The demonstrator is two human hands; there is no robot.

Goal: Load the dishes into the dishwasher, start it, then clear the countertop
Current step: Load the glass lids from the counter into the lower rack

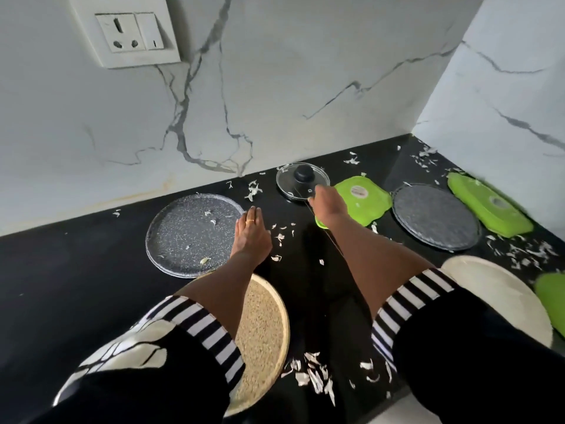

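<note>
Black bench, left to right. Grey speckled plate lies at left. The left hand rests flat just beside its right rim, fingers straight and relaxed. A tan plate lies near, under the left forearm. Glass lid sits by the far wall; the right hand reaches its near rim, but whether the fingers grip it cannot be told. Further right: green lid, second grey plate, green container.

I can read no text from here. 2 round stickers, one on the green lid near the countertop's back edge, one on the green container at its right edge, are too blurred. The wall switch shows 1 short vertical stroke.
</note>
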